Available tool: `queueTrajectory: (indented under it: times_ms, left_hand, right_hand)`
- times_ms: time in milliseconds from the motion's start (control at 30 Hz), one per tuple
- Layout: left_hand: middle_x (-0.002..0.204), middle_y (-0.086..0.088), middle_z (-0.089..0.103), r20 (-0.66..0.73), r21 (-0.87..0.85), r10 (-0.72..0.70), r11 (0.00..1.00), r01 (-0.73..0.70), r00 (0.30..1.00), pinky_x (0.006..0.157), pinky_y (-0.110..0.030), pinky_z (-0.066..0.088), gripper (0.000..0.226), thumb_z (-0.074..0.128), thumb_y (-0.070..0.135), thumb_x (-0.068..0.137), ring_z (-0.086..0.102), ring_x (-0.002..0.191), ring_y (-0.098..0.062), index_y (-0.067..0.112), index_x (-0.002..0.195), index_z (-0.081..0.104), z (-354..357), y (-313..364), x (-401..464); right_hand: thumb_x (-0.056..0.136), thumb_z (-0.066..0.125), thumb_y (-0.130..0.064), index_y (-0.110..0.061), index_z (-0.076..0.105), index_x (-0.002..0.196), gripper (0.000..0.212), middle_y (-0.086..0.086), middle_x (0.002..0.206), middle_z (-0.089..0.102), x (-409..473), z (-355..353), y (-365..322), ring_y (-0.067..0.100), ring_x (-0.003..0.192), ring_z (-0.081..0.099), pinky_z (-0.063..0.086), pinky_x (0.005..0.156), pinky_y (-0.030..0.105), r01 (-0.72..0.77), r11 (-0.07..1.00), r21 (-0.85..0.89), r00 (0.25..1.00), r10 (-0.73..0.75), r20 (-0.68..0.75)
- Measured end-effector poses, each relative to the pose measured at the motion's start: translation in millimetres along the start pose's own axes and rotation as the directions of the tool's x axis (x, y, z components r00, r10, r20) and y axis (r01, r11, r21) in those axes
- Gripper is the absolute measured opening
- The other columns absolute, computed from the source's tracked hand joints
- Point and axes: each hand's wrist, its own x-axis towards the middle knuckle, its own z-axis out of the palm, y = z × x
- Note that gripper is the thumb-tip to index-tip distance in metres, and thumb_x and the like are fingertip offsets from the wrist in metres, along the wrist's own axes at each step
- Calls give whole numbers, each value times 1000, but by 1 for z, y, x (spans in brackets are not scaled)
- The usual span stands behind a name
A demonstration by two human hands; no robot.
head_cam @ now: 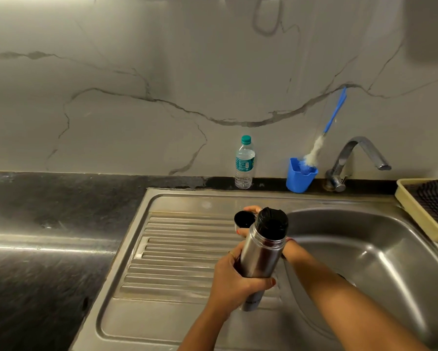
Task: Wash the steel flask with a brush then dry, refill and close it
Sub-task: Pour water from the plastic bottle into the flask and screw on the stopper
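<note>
Overhead, a grey marble-veined wall (162, 84) fills the upper half of the view, with a dark stone counter (48, 224) below it on the left. A stainless steel sink (187, 323) spans the lower right: a ridged draining board on its left, a deep basin (364, 249) on its right, and a bent chrome tap (352, 158) behind the basin. A pale yellow tray (415, 211) sits at the far right edge.

Over the seam between draining board and basin, the steel flask (261, 254) is held upright, leaning slightly away from the viewer. Its black inner stopper (272, 222) is in place at the top. The left hand (235, 282) wraps round the lower body of the flask in a firm grip. The right arm reaches behind the flask, and the right hand (248, 224), mostly hidden, pinches the flask's outer cup lid (243, 219) with its dark hollow facing the camera, just left of the stopper.

Against the wall stand a clear water bottle (243, 163) with a teal cap and, near the tap, a blue cup (300, 176) holding a bottle brush (324, 135) with a long blue handle.

The step in hand appears to be opening the flask before washing. Next, the cup lid likely needs setting down, freeing the right hand to unscrew the stopper, then reaching well back for the brush.
</note>
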Motion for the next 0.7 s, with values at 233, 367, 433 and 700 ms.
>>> queueTrajectory:
  times_ms: [233,367,433,700]
  left_hand:
    - [93,10,74,4,-9,-1,1000,1,1000,73,-21,57,63,94,11,54,70,87,-9,30,108,68,5,2,1]
    - [95,9,74,14,-23,0,1000,0,1000,74,-23,58,65,94,12,54,70,88,-9,30,110,68,10,3,1]
    - [95,7,74,21,-29,6,1000,-6,1000,74,-24,58,65,94,10,54,71,87,-11,28,111,68,14,3,1]
    - [91,4,75,21,-44,25,999,-24,999,71,-24,57,60,93,4,56,71,82,-12,26,107,69,33,6,-1]
  right_hand:
    - [84,69,-8,-27,46,133,57,4,135,51,6,-31,-3,20,126,49,43,106,39,129,990,57,979,-117,-167]
    - [73,79,-6,-17,39,136,76,5,131,53,-14,-58,-23,20,122,52,43,105,37,147,982,114,970,-121,-213]
    - [68,83,-9,-16,40,131,77,0,124,55,-22,-73,-33,15,118,53,43,102,26,144,988,55,961,-126,-246]
    - [65,86,-18,-23,51,132,76,0,128,38,-61,-143,-65,16,116,45,41,92,13,177,877,-447,925,-303,-229]
